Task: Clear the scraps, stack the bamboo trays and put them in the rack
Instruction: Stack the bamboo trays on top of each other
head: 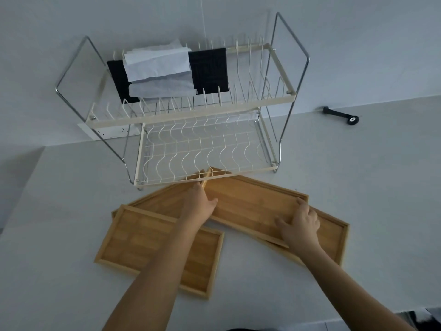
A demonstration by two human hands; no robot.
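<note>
Several bamboo trays lie on the white counter in front of a two-tier wire dish rack [205, 154]. Both hands grip the upper right tray [250, 201]: my left hand [199, 204] holds its left end, my right hand [301, 222] its near right edge. That tray is tilted over another tray [334, 235] beneath it. At the near left lies a flat tray [152, 249], which overlaps a further tray [162, 201] behind it. The rack's lower tier holds nothing. No scraps show on the trays.
White and dark cloths [167, 70] are draped on the rack's upper tier. A black handle-like tool [341, 115] lies on the counter at the back right. A white power strip [109, 132] sits behind the rack against the wall. The counter's left edge [23, 187] runs diagonally.
</note>
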